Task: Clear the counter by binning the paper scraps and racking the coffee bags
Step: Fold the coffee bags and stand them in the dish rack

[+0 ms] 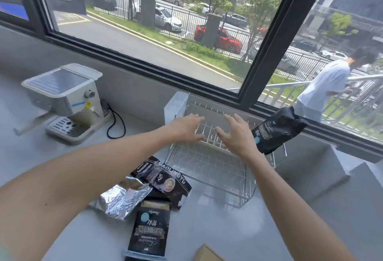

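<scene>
Coffee bags beside the wire rack, hands above it

Three coffee bags (149, 217) lie on the worktop (228, 229) left of the rack (209, 165); a fourth bag (276, 131) leans at its right end. Left hand (187, 127) and right hand (235, 135) hover over it, fingers spread, empty.

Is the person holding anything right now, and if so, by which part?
Nothing is held. The left hand and the right hand are both open, fingers spread, above the wire rack. One black coffee bag already stands in the rack, apart from both hands.
</scene>
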